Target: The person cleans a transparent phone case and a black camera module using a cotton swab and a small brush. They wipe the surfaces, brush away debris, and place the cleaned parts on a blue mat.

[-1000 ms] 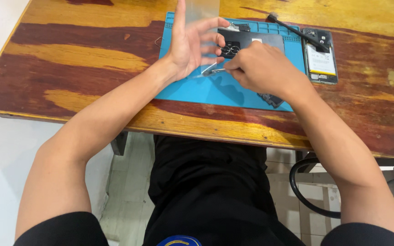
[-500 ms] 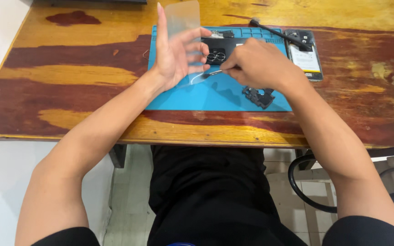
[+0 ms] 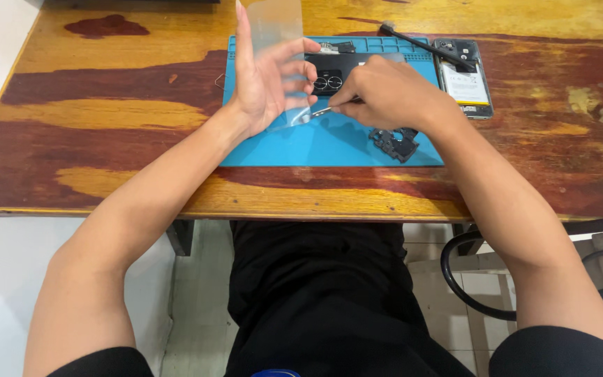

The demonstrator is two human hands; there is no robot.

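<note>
Near edge: the person's lap in black cloth, below the rim of the wooden surface (image 3: 106, 181); forearms reach forward over it.
Mat: a blue work mat (image 3: 280, 150) lies flat on the surface, a small dark circuit part (image 3: 393, 142) near its right end.
Left hand (image 3: 263, 84): raised on edge over the mat, palm facing right, fingers spread; thumb and fingertips brace a clear film sheet (image 3: 273, 24).
Right hand (image 3: 385, 94): closed in a pinch on thin metal tweezers (image 3: 322, 110), tip at the sheet's lower edge.
Change: since the earlier pictures the sheet stands more upright and the view has come closer; the tweezers stay at the same lower corner. Judged, the work on that edge is ongoing, not finished.
Sheet axis: long axis runs near-upright, lower end by the tweezers, upper end pointing away past the mat's far edge.
Behind hands: a dark phone back cover (image 3: 329, 73) with camera rings.
Far right: an opened phone body (image 3: 463, 77), a black rod-like tool (image 3: 420, 43) just beside it.
</note>
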